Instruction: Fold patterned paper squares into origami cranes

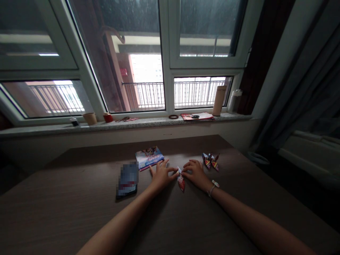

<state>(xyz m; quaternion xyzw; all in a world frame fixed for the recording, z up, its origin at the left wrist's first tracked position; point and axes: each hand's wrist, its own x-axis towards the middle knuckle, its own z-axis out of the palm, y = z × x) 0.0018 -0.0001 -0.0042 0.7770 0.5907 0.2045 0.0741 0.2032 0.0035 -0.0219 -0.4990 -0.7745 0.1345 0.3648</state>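
Note:
A small folded piece of colourful paper, pointed at its lower end, lies on the table between my hands. The thumb and index finger of my left hand are closed at its upper left side, while the other fingers rest toward the booklet. From the opposite side, my right hand pinches the same paper near its top; a bracelet circles that wrist. Beyond the right hand are folded paper pieces with pointed tips, in similar printed colours. Which fold the fingertips press is too small to tell.
A printed booklet lies ahead of my left hand, with a blurred phone-like device to its left. On the windowsill stand a tan bottle, a clear bottle, a paper cup and scissors on red-edged papers.

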